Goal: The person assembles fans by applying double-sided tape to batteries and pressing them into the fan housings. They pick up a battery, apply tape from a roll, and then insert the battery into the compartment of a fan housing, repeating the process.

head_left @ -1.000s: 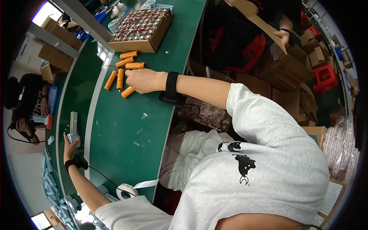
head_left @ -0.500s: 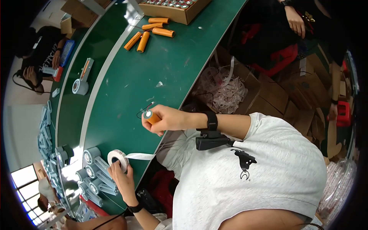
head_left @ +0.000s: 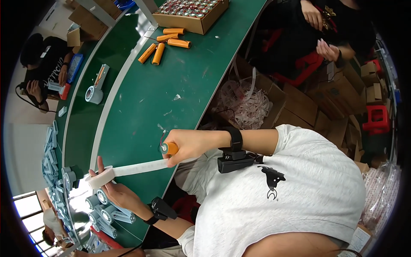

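My right hand [head_left: 192, 142] is closed round an orange cylindrical battery cell [head_left: 170, 148], whose pale round end faces left. A thin wire with a small white connector [head_left: 163, 133] rises from the cell. The same hand's fingers pinch the free end of a white tape strip [head_left: 141, 167]. That strip runs taut to the tape roll [head_left: 101, 178], held by my left hand [head_left: 122, 197] with its fingers inside and around the ring. One left finger points up past the roll. Just below the left hand lie several light-blue plastic parts [head_left: 109, 213] with round heads and long handles.
Several orange cells [head_left: 158, 54] lie at the far end of the green table [head_left: 141, 111], near a cardboard box [head_left: 201, 25] full of cells. Beyond the rail sits another light-blue part [head_left: 95, 94]. A carton of paper scraps [head_left: 248, 105] stands right of the table. Two co-workers sit nearby.
My left hand has lifted the tape roll up and leftward, pulling out a longer strip. My right hand has lowered slightly with the cell and now pinches the strip's end.
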A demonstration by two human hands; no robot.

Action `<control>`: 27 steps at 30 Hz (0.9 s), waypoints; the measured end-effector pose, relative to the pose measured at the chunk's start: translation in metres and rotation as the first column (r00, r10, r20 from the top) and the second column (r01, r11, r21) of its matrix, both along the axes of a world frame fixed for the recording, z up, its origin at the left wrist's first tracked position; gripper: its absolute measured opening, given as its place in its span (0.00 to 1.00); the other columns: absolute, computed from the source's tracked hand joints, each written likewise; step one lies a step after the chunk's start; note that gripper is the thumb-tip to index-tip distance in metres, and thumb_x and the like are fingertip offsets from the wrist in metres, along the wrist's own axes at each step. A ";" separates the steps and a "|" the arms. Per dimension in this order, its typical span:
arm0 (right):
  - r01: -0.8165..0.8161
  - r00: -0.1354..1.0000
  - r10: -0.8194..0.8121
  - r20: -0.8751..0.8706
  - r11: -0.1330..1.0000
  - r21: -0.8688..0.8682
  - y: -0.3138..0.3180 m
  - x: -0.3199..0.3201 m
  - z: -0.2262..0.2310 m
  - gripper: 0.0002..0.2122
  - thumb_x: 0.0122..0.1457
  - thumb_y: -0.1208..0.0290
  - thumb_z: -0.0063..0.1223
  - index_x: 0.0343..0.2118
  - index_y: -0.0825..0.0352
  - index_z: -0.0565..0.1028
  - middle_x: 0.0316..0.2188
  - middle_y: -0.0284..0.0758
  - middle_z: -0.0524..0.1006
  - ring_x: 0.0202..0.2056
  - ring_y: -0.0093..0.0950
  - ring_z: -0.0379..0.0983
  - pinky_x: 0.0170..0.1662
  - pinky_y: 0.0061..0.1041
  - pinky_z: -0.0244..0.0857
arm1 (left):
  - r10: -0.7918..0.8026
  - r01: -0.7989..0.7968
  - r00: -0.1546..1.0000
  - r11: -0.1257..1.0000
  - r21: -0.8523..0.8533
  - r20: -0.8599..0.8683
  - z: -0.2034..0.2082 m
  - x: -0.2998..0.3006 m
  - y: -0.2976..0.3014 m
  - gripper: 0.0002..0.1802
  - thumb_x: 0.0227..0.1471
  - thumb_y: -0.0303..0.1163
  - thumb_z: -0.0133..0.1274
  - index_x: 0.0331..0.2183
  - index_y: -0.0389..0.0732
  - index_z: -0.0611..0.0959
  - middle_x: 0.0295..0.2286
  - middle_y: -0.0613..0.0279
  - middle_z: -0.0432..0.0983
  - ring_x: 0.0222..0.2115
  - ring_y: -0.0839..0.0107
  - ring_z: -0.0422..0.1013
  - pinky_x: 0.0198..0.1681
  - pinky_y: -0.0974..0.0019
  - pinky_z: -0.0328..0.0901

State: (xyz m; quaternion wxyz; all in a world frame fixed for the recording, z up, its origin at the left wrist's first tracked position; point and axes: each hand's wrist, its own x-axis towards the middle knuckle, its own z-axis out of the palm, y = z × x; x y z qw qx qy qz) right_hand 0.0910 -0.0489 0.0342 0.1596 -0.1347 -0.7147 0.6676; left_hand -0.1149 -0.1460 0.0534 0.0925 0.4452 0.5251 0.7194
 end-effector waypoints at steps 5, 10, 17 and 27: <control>0.117 0.987 -0.141 -0.080 0.962 -0.245 0.012 0.006 0.012 0.10 0.49 0.72 0.55 0.33 0.70 0.72 0.22 0.33 0.69 0.25 0.22 0.66 0.28 0.19 0.58 | -0.046 -0.075 0.951 0.925 -0.373 -0.305 -0.002 0.027 -0.002 0.25 0.57 0.37 0.34 0.52 0.33 0.60 0.37 0.57 0.70 0.36 0.71 0.61 0.42 0.68 0.52; 0.556 0.817 -0.414 -0.402 0.752 0.355 0.014 -0.019 0.019 0.09 0.50 0.73 0.52 0.33 0.71 0.71 0.24 0.36 0.68 0.26 0.29 0.68 0.30 0.23 0.61 | -0.147 -0.228 0.781 0.838 -0.496 -0.607 -0.011 0.039 0.005 0.23 0.58 0.35 0.33 0.50 0.31 0.62 0.36 0.53 0.68 0.38 0.68 0.61 0.42 0.66 0.48; 0.462 0.884 -0.416 -0.213 0.702 0.542 0.011 -0.035 0.031 0.08 0.50 0.74 0.49 0.29 0.76 0.70 0.27 0.43 0.70 0.30 0.39 0.69 0.33 0.30 0.63 | -0.081 -0.450 0.489 0.829 -0.331 -0.868 -0.021 0.040 0.007 0.18 0.57 0.34 0.32 0.42 0.30 0.66 0.33 0.50 0.67 0.34 0.62 0.60 0.40 0.61 0.46; 0.581 0.784 -0.567 -0.251 0.814 -0.023 0.024 -0.048 0.014 0.09 0.55 0.74 0.44 0.32 0.76 0.67 0.29 0.45 0.71 0.31 0.36 0.69 0.36 0.28 0.62 | 0.042 -0.608 0.708 0.544 -0.578 -0.705 -0.005 0.061 0.021 0.16 0.58 0.36 0.31 0.29 0.33 0.68 0.26 0.49 0.66 0.29 0.58 0.61 0.37 0.61 0.47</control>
